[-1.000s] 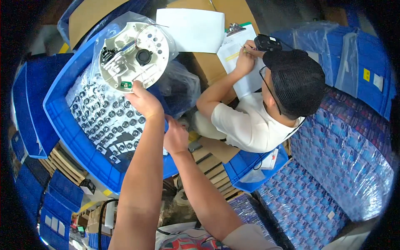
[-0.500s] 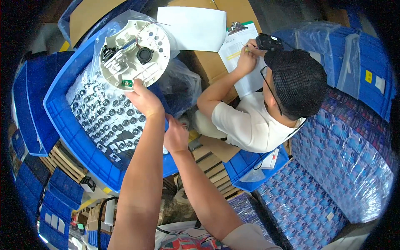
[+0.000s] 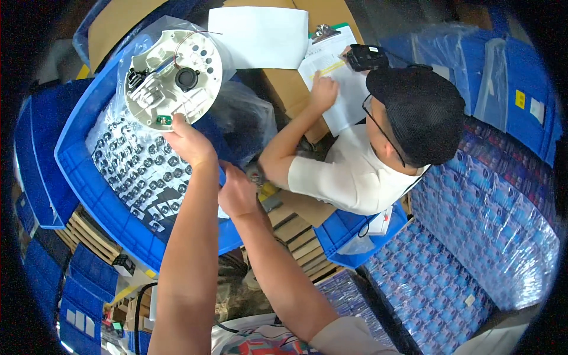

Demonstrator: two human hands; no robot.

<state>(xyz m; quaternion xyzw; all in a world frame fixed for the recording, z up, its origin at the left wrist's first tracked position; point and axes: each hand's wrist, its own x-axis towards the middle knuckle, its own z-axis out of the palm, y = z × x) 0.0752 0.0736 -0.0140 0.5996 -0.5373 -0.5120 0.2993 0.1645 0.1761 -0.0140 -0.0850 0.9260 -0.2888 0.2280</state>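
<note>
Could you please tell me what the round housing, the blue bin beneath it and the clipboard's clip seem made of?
The round housing looks like matte off-white plastic, with moulded shapes and holes. The blue bin is probably smooth plastic, judging by its even colour and thick rim. The clip looks metallic, given its silvery glints.

Above the bin (image 3: 89,189), pale housing (image 3: 168,84) blocks the far end, near-left open.

Place: industrial storage or assembly area, warehouse type. Evidence: large blue plastic bin (image 3: 97,201) with rows of small black parts (image 3: 159,160); cream housing (image 3: 168,89) with green circuit board (image 3: 163,119); slatted wooden pallet (image 3: 297,239); film-wrapped stacked goods (image 3: 494,228); clipboard (image 3: 325,32) with paperwork (image 3: 344,97); further blue containers (image 3: 50,163) at far left.
</note>
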